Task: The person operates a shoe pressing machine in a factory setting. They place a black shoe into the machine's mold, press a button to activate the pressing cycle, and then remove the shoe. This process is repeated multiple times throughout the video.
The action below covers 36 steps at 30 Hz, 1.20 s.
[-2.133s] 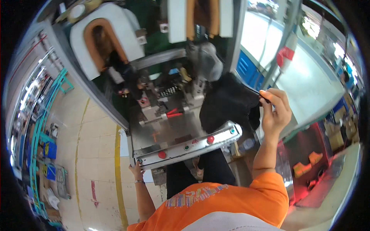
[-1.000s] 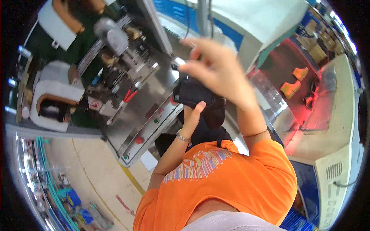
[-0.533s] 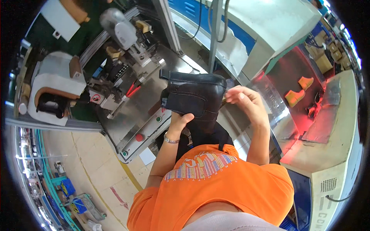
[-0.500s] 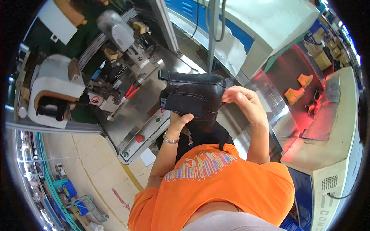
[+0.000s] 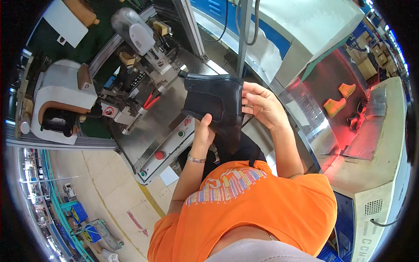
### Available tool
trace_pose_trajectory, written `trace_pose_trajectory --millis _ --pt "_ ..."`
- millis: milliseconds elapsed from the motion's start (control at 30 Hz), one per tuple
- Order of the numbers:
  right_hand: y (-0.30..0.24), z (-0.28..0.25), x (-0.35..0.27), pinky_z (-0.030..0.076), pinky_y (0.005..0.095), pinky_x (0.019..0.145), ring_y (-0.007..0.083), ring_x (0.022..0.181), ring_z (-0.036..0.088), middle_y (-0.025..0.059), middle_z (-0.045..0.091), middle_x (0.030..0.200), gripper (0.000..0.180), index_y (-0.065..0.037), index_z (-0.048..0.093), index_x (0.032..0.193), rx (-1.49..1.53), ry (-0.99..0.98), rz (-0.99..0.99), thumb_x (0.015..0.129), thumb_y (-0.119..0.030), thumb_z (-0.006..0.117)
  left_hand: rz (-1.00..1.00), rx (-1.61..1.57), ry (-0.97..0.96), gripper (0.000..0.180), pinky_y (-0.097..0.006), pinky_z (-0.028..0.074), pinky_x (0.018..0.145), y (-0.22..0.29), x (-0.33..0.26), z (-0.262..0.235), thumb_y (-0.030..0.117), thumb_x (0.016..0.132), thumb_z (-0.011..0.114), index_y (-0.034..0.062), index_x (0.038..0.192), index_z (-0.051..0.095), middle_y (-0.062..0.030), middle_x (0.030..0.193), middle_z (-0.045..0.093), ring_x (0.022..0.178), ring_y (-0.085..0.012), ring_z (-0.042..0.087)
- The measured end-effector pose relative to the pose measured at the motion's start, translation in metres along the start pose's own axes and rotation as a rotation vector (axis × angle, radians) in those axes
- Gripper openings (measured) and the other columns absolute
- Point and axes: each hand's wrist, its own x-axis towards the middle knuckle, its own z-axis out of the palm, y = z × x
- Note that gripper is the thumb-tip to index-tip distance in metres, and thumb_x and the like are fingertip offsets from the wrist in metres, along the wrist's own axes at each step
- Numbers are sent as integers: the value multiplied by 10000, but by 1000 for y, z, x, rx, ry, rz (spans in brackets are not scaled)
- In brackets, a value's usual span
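Observation:
A black leather ankle boot [image 5: 209, 98], with a dark elastic panel in its side and a pull tab at its top, is held in front of my body. My left hand [image 5: 204, 133] grips its lower edge, the thumb lying on the near face and the other fingers hidden behind. Against the boot's right edge rest the spread fingertips of my right hand [image 5: 266, 107]; its thumb stands off the leather. Left of the boot is a metal bench machine [image 5: 144, 48] with clamps, and red-handled pliers [image 5: 151, 101] lie on its steel table [image 5: 163, 115].
A red button [image 5: 159, 155] and green buttons sit on the table's front panel. Another machine with a brown pad [image 5: 61, 107] stands at left. To the right, orange-lit boots [image 5: 334, 107] rest inside a red-glowing conveyor machine [image 5: 371, 170]. A metal post [image 5: 244, 39] rises beyond the boot.
The boot has turned and shifted slightly left, showing its side panel more fully. My right hand has moved left and up along its edge, with fingers now more spread.

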Motion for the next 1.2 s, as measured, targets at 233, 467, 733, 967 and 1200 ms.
trace_pose_trajectory --millis 233,467,733,967,1200 --pt "16 -1 3 488 235 654 64 732 544 -15 551 858 289 -80 502 1095 -126 93 18 818 -141 561 -126 -177 131 567 -381 390 905 -13 9 -9 204 749 627 73 1224 347 -69 1170 438 1072 -216 445" --pt "29 -30 14 445 223 566 56 636 518 -40 545 711 81 -109 536 789 19 278 39 815 -181 564 -95 -102 125 579 -361 368 923 -37 8 -8 126 731 647 84 1223 345 -53 1158 443 1068 -201 442" --pt "42 -44 21 395 201 549 60 585 488 -30 539 660 160 -94 533 698 -17 490 -175 829 -185 544 -48 -39 76 444 -340 395 891 -54 5 -7 50 778 572 85 1185 398 -46 1130 466 1035 -175 469" --pt "93 -94 -37 427 240 604 73 718 502 -9 556 810 336 -35 533 980 -558 218 -181 784 -297 611 -406 -220 137 526 -445 342 911 -57 16 -8 432 781 550 98 1171 438 -74 1146 491 1049 -236 464" --pt "71 -108 -121 444 241 619 89 680 528 11 586 760 205 -9 559 880 -775 570 67 707 -92 634 -942 0 259 428 -624 294 875 -118 -3 -13 402 783 553 131 1089 427 -95 1185 370 1113 -255 348"
